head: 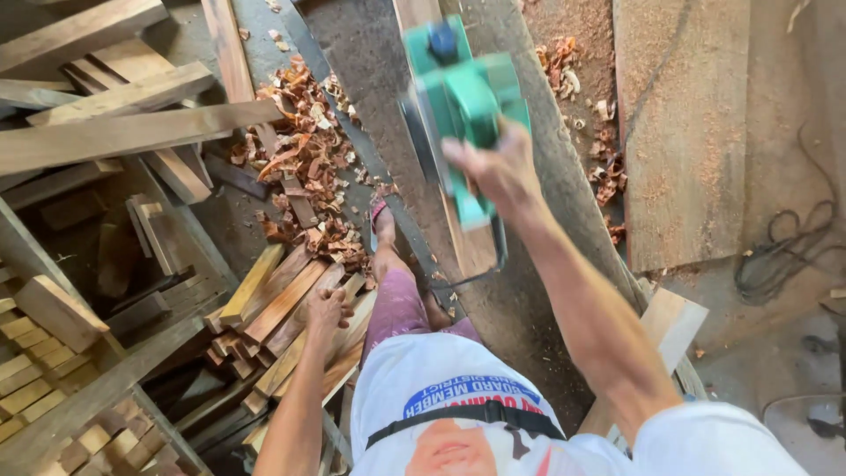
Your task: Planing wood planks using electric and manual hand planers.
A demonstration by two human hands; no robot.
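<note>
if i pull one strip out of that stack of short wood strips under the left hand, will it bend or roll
Probably neither: the wood strips look straight and flat-sided, so likely stiff and unlikely to roll. The left hand rests on a loosely piled, uneven stack, so neighbours may slide. Cut faces look rough, probably not slippery.

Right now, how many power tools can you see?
1: a green electric planer gripped by the right hand, on the plank ahead. Others may be hidden among the timber.

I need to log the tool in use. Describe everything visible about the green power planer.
The planer is a green, plastic-looking power tool with a dark blue knob at its front end and a dark side plate. It is blurred. It sits on a narrow wooden board, pointing away from the person. The right hand wraps its rear grip. A dark cord loops below it.
</note>
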